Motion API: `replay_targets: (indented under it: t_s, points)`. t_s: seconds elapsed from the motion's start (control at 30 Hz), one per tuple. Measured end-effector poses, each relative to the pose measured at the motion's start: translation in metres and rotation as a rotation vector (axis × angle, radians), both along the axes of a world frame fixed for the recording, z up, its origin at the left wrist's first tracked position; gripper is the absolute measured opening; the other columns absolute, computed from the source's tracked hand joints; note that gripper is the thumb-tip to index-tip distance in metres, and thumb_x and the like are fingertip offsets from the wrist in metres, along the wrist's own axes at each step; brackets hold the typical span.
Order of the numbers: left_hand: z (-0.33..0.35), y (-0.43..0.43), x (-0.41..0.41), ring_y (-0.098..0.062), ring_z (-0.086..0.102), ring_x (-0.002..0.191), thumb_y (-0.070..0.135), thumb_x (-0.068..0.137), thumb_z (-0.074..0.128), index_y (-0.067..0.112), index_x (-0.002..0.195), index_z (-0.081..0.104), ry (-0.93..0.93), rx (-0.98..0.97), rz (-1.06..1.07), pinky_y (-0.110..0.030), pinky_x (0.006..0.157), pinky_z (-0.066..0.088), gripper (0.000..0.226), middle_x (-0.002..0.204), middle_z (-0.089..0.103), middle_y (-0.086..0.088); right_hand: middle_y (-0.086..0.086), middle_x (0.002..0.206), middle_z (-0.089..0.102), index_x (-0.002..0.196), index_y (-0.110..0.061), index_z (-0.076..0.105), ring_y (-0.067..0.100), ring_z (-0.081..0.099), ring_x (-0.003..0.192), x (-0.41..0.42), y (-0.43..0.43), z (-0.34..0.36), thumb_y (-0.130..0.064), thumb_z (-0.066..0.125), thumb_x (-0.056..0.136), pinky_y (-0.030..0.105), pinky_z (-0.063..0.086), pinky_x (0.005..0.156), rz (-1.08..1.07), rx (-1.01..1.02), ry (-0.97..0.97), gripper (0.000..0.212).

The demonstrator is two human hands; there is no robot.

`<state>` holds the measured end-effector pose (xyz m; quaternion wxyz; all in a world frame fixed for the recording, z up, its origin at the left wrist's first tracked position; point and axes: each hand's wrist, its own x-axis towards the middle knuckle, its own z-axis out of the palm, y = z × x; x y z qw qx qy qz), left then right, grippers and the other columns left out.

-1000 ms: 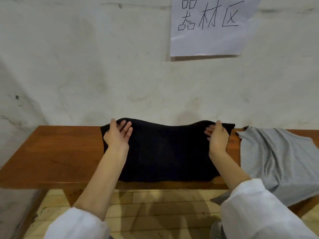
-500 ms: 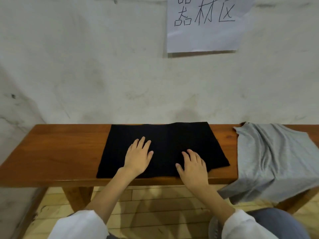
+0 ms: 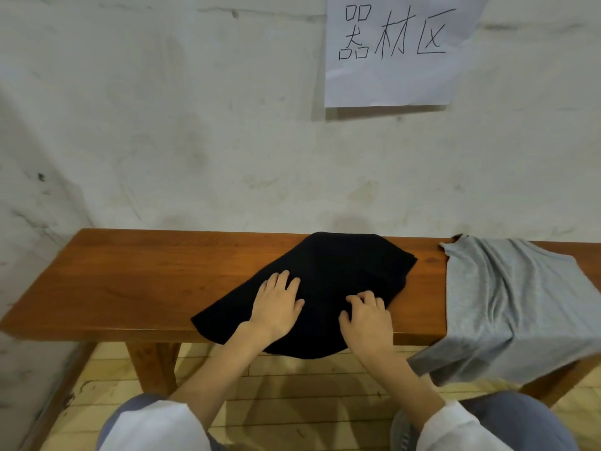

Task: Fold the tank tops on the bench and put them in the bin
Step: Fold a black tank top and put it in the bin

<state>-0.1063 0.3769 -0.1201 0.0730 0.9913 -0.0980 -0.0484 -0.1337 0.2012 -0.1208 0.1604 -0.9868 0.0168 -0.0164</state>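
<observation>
A folded black tank top (image 3: 331,275) lies on the wooden bench (image 3: 136,275), turned at an angle, its near edge hanging a little over the bench front. My left hand (image 3: 276,304) presses flat on its left half, fingers straight. My right hand (image 3: 366,315) rests on its right half with fingertips bent into the cloth. A grey tank top (image 3: 507,304) lies unfolded at the bench's right end, draped over the front edge. No bin is in view.
The bench stands against a white wall with a paper sign (image 3: 393,47) above. Bare wood spans the bench's left part. Wooden floor boards (image 3: 292,392) and the bench leg (image 3: 153,366) show below.
The black top has been rotated from square to a skewed angle and slid toward me. Both hands moved slightly right with it; my right fingers have bent.
</observation>
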Motion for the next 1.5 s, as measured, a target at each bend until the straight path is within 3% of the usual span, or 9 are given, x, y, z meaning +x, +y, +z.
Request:
replay_targets:
  t_s: [0.2, 0.43, 0.53, 0.63, 0.97, 1.07, 1.17, 1.33, 1.5]
  points:
    - [0.003, -0.010, -0.035, -0.028, 0.039, 0.125, 0.042, 0.100, 0.033, 0.016, 0.139, 0.034, -0.052, 0.141, 0.057, -0.037, 0.099, 0.036, 0.047, 0.141, 0.035, -0.010, 0.000, 0.128, 0.047, 0.128, -0.019, 0.049, 0.018, 0.043, 0.118, 0.015, -0.012, 0.000, -0.017, 0.047, 0.093, 0.028, 0.038, 0.095, 0.086, -0.025, 0.016, 0.035]
    - [0.013, -0.017, -0.057, -0.022, 0.051, 0.110, 0.038, 0.098, 0.043, 0.017, 0.129, 0.046, 0.027, -0.031, 0.001, -0.032, 0.087, 0.043, 0.038, 0.126, 0.044, -0.006, -0.004, 0.126, 0.050, 0.115, -0.020, 0.059, 0.015, 0.043, 0.115, 0.037, -0.047, 0.000, -0.002, 0.047, 0.088, 0.020, 0.037, 0.089, 0.243, 0.117, 0.093, 0.034]
    - [0.006, -0.008, -0.037, -0.020, 0.044, 0.121, 0.031, 0.098, 0.043, 0.017, 0.135, 0.046, -0.087, -0.084, -0.066, -0.030, 0.098, 0.038, 0.040, 0.132, 0.045, -0.003, -0.002, 0.144, 0.042, 0.135, -0.015, 0.049, 0.016, 0.034, 0.136, 0.037, -0.055, -0.002, -0.006, 0.047, 0.093, 0.023, 0.030, 0.107, 0.311, 0.084, 0.073, 0.042]
    - [-0.007, 0.002, -0.023, -0.023, 0.015, 0.145, 0.027, 0.103, 0.032, 0.006, 0.150, 0.018, -0.053, -0.023, -0.093, -0.030, 0.119, 0.015, 0.053, 0.157, 0.016, -0.012, -0.001, 0.157, 0.022, 0.149, -0.013, 0.029, 0.013, 0.014, 0.146, 0.032, -0.060, -0.005, -0.016, 0.039, 0.101, 0.021, 0.013, 0.115, 0.366, 0.015, 0.131, 0.048]
    - [-0.027, 0.020, -0.043, -0.014, -0.002, 0.147, 0.039, 0.103, 0.027, 0.011, 0.152, 0.004, -0.070, 0.076, -0.186, -0.025, 0.117, 0.003, 0.060, 0.160, -0.001, -0.003, -0.006, 0.158, 0.018, 0.150, -0.018, 0.024, 0.009, 0.010, 0.146, -0.004, -0.078, -0.020, -0.037, 0.047, 0.098, 0.020, 0.006, 0.115, 0.422, -0.025, 0.104, 0.060]
    - [-0.027, 0.021, -0.048, -0.014, 0.022, 0.144, 0.039, 0.098, 0.046, 0.008, 0.148, 0.028, -0.149, 0.107, -0.178, -0.025, 0.114, 0.025, 0.061, 0.155, 0.021, -0.004, -0.005, 0.159, 0.013, 0.152, -0.019, 0.017, 0.010, 0.007, 0.147, -0.006, -0.077, -0.020, -0.035, 0.049, 0.098, 0.023, 0.004, 0.117, 0.430, -0.133, 0.110, 0.064]
    - [-0.031, 0.020, -0.050, -0.015, 0.067, 0.102, 0.038, 0.059, 0.088, 0.008, 0.105, 0.073, -0.206, 0.062, -0.217, -0.025, 0.074, 0.058, 0.057, 0.113, 0.069, -0.007, -0.004, 0.160, 0.012, 0.152, -0.017, 0.017, 0.012, 0.008, 0.147, -0.005, -0.072, -0.019, -0.031, 0.047, 0.099, 0.024, 0.003, 0.117, 0.424, -0.185, 0.103, 0.062]
    - [-0.025, 0.018, -0.051, -0.011, 0.072, 0.076, 0.035, 0.042, 0.096, 0.015, 0.078, 0.078, -0.282, -0.002, -0.228, -0.019, 0.051, 0.056, 0.045, 0.087, 0.075, 0.000, -0.002, 0.157, 0.024, 0.148, -0.017, 0.029, 0.014, 0.019, 0.146, -0.006, -0.074, -0.018, -0.026, 0.039, 0.102, 0.023, 0.003, 0.116, 0.449, -0.230, 0.057, 0.048]
    - [0.010, 0.023, -0.052, -0.015, 0.067, 0.094, 0.040, 0.090, 0.061, 0.018, 0.109, 0.070, -0.167, -0.086, -0.102, -0.026, 0.073, 0.051, 0.031, 0.104, 0.071, 0.003, -0.004, 0.139, 0.052, 0.136, -0.021, 0.049, 0.009, 0.047, 0.127, -0.005, -0.077, 0.005, -0.026, 0.039, 0.102, 0.026, 0.018, 0.114, 0.437, -0.177, 0.055, 0.036]
